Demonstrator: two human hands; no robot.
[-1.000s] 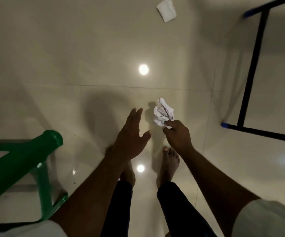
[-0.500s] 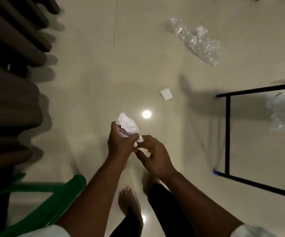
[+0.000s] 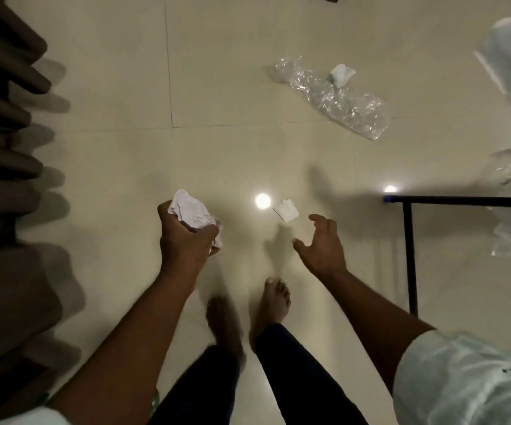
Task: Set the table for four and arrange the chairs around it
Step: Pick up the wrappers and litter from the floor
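While I look down through the head camera, I see a crumpled white paper [image 3: 191,211] bunched up in the left hand [image 3: 186,240]. The fingers are curled tight around it, and the top of the paper sticks up out of the fist. This hand is held up above the floor [image 3: 217,87], just in front of my view.

The right hand [image 3: 321,245] holds nothing. Its fingers are spread and a little bent, with the thumb pointing to the left. Just past its fingertips a small white paper scrap [image 3: 285,210] lies on the floor, and I cannot tell if the fingers touch it. Next to the scrap a bright lamp spot [image 3: 262,200] shines on the tiles.

Below the hands I see two bare feet [image 3: 274,302] and dark trouser legs [image 3: 303,378] standing on the floor. A light sleeve [image 3: 463,378] shows on the right arm.

To the right is a thin black metal frame [image 3: 409,256] with a blue end cap [image 3: 388,198]. Farther up the floor lies a clear plastic wrapper [image 3: 340,99] with another white paper lump [image 3: 341,73] on it. At the left edge hang dark brown folds like a curtain [image 3: 2,148]. It is blurry there.
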